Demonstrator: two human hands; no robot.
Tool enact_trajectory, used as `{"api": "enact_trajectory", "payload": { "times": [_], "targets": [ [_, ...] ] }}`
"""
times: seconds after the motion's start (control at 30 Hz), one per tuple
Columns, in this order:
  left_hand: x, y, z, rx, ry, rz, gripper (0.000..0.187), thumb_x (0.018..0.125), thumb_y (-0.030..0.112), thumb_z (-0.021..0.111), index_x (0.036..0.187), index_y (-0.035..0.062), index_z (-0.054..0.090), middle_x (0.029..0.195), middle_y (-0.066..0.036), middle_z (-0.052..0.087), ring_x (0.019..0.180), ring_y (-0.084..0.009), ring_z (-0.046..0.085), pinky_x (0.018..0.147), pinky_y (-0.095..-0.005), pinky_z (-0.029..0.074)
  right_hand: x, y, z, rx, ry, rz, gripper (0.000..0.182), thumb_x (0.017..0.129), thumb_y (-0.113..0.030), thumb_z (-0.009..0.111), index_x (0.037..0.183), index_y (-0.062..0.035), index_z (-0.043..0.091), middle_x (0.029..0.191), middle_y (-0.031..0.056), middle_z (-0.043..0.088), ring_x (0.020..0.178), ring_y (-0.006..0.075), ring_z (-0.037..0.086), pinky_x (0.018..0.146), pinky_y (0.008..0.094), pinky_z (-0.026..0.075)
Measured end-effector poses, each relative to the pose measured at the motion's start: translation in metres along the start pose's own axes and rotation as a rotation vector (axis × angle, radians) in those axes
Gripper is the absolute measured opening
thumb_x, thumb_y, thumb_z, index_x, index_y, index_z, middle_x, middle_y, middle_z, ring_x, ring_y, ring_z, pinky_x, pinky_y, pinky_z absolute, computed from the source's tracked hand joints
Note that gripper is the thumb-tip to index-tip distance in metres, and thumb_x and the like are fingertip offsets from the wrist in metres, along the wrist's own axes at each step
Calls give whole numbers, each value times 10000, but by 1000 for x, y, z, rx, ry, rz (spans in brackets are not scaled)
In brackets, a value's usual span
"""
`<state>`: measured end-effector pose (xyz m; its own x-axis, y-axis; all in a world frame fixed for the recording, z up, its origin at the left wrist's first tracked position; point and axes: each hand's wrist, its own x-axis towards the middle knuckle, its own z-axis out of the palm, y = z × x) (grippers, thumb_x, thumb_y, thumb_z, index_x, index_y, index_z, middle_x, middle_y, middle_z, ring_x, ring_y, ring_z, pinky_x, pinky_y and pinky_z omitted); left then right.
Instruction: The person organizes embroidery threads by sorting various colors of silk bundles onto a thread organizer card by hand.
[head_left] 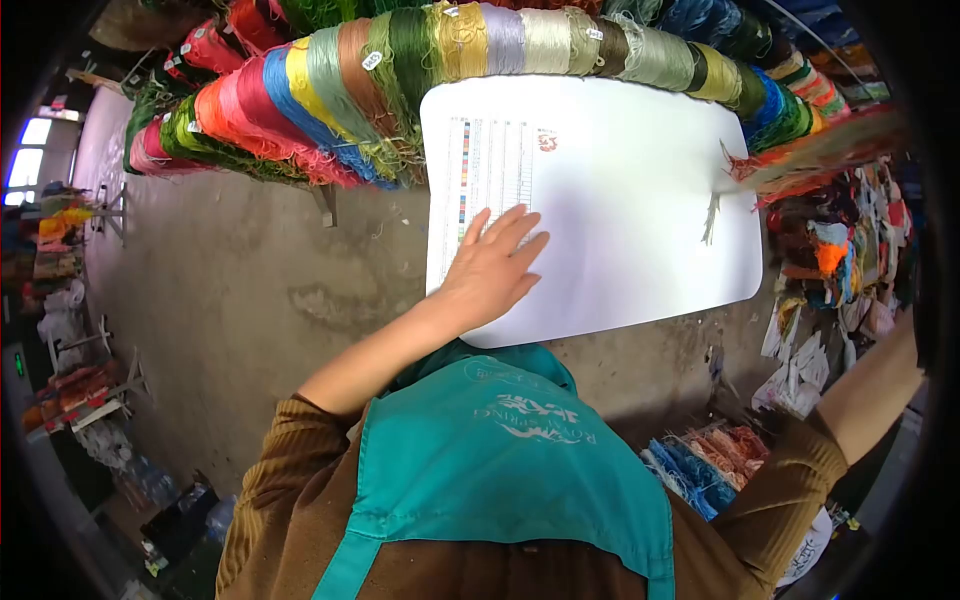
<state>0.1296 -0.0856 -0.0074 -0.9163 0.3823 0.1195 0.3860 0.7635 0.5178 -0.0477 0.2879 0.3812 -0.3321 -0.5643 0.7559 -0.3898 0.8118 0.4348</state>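
My left hand (495,265) lies over the lower left of a large white sheet or board (640,200) with rounded corners. Its fingers are spread, with nothing in them. Near the fingertips runs a printed chart (490,165) with a column of small colour blocks and a red mark at its upper right. A blurred bundle of reddish and green threads (830,150) reaches over the board's right side. Below it, a thin dark tuft of thread (711,220) shows against the white. My right forearm stretches to the right edge, and the hand itself is out of view.
Along the board's far edge hangs a row of coloured yarn hanks (510,40), some tagged. More yarn (835,255) and white plastic bags (795,370) are at the right. Blue and orange hanks (700,465) lie low by my right side. Laden racks (75,385) stand left on the concrete floor (250,280).
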Motion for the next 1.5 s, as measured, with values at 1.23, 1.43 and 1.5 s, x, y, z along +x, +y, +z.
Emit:
{"api": "enact_trajectory", "payload": {
  "times": [1.23, 1.43, 1.5],
  "targets": [
    [2, -32, -4, 332, 187, -219, 480, 900, 162, 597, 1366, 93, 508, 1407, -110, 458, 1347, -293, 392, 1131, -547, 225, -320, -229, 133, 1027, -327, 1620, 152, 960, -154, 630, 1048, -33, 603, 655, -92, 420, 531, 7, 381, 477, 190, 332],
    [6, -31, -4, 320, 180, -204, 490, 879, 125, 593, 1359, 75, 507, 1399, -113, 464, 1330, -296, 402, 1116, -508, 259, -318, -231, 129, 1016, -321, 1613, 149, 970, -138, 616, 1063, -22, 602, 652, -89, 415, 530, 5, 375, 478, 191, 320],
    [8, -31, -3, 312, 180, -197, 492, 873, 117, 595, 1356, 72, 509, 1395, -112, 467, 1327, -296, 403, 1110, -499, 268, -316, -231, 128, 1009, -335, 1636, 157, 975, -130, 607, 1084, -17, 604, 648, -89, 408, 534, 4, 371, 481, 192, 315]
  ]
}}
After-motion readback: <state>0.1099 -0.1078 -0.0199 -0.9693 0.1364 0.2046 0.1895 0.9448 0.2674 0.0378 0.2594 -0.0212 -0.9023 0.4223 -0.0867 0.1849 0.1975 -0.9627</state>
